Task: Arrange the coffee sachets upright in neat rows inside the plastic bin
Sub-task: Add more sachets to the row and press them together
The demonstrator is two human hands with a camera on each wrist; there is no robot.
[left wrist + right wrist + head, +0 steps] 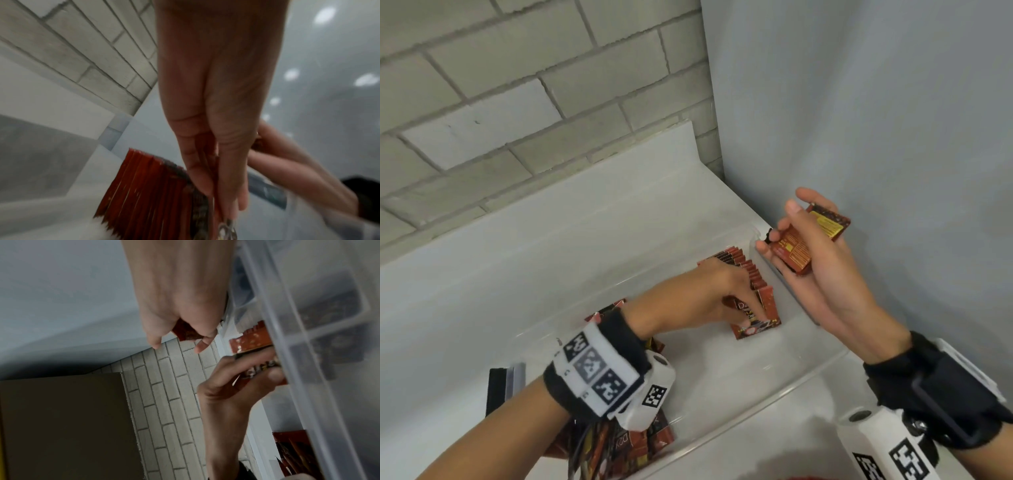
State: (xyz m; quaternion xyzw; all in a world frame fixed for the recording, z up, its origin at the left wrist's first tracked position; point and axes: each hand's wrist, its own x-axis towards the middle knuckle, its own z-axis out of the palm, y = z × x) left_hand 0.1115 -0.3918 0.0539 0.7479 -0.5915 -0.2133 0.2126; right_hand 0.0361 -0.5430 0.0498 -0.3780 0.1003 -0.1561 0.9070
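We see the left hand (709, 294) reaching into the clear plastic bin (822, 366), its fingers (197, 175) pinching the front red-brown foil coffee sachet (756, 318) of an upright row (743, 270) along the bin's far right wall. The letters "D2" are all we can read on it. Above the bin's right rim, the right hand (815, 253) clasps a small stack of sachets (808, 240), yellow-printed backs up, text too small to read. Loose sachets (633, 445) lie in the near left corner.

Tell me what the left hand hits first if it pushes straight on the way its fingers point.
Most likely the front sachet of the upright row in the plastic bin. The left hand already has its fingertips on it; depth beyond that is unclear.
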